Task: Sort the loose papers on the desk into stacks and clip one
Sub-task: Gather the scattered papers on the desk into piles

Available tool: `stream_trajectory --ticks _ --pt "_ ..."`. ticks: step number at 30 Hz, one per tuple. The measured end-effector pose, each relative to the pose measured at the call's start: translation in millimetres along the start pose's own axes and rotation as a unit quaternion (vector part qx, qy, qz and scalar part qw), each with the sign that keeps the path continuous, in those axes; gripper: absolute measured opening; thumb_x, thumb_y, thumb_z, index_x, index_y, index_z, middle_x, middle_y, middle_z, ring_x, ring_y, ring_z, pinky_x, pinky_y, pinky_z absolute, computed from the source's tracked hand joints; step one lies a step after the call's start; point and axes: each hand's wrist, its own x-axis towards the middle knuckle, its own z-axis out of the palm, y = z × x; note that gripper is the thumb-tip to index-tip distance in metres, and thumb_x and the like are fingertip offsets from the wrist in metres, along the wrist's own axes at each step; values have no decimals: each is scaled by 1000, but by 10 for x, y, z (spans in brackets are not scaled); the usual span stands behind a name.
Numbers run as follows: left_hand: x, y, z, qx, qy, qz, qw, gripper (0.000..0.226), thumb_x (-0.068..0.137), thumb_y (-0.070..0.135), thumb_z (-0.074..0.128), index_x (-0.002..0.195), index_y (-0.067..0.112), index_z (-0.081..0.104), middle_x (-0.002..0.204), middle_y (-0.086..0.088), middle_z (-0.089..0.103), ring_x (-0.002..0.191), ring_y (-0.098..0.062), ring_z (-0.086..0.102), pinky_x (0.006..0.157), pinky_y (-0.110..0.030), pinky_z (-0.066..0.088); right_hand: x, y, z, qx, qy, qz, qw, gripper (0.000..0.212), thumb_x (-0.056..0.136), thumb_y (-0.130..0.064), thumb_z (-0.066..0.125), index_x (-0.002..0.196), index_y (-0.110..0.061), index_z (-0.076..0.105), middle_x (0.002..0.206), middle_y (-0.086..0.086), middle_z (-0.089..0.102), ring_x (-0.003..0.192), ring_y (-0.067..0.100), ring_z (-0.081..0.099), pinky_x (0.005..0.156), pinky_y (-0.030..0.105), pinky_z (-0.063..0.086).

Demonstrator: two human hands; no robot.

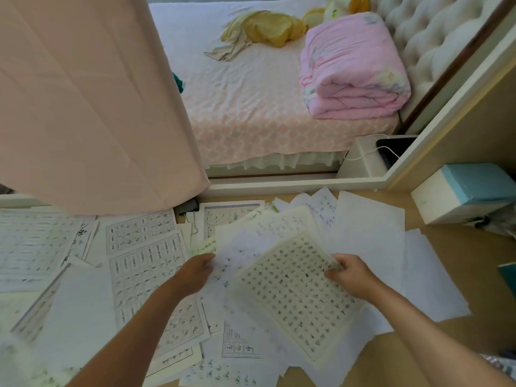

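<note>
Loose papers cover the wooden desk point(460, 247). A cream sheet with a grid of handwritten characters point(290, 294) lies tilted on top of the middle pile. My right hand point(350, 273) pinches its right edge. My left hand point(196, 270) grips the left edge of a thin white sheet point(237, 255) that lies beneath the cream one. Printed practice sheets with columns of characters point(148, 272) spread to the left. Blank white sheets point(371, 227) fan out to the right. A black binder clip point(188, 205) sits at the back of the desk near the curtain.
A pink curtain point(92, 101) hangs over the desk's back left. Behind the desk is a bed with a folded pink quilt point(351, 71). A white and blue box point(463, 191) stands at the right. A dark book edge point(508, 277) shows at far right.
</note>
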Motion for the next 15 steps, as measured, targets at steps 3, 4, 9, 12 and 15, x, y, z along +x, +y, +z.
stream_trajectory --ticks 3,4,9,12,15 --pt "-8 205 -96 -18 -64 75 995 28 100 7 47 108 23 68 114 5 66 107 -10 61 100 -33 44 -19 -200 197 -31 9 -41 999 18 90 -27 66 108 -27 65 112 -9 62 101 19 64 87 40 56" --pt "7 267 -97 -30 -84 100 991 29 100 8 48 97 25 70 101 7 69 95 -7 66 92 -34 53 -22 -267 261 -40 9 -51 998 24 92 -26 65 116 -26 62 115 -12 60 105 17 62 93 38 53" --pt "140 420 51 -105 43 159 981 34 99 13 52 129 27 58 118 10 65 104 -4 62 91 -26 52 53 -260 393 -27 17 -5 999 17 94 -25 61 111 -26 58 112 -10 65 106 19 64 90 41 54" --pt "224 262 178 -162 217 32 962 39 98 11 51 136 18 50 128 1 57 115 -16 55 97 -32 46 149 -49 241 17 123 65 990 32 96 -26 57 127 -20 55 131 -7 58 116 22 59 88 36 53" --pt "187 104 424 -112 189 -70 973 47 92 13 55 138 12 47 136 -11 51 126 -29 46 104 -44 43 273 93 122 14 187 134 973 44 96 -29 54 137 -13 50 137 6 58 118 29 58 94 43 53"
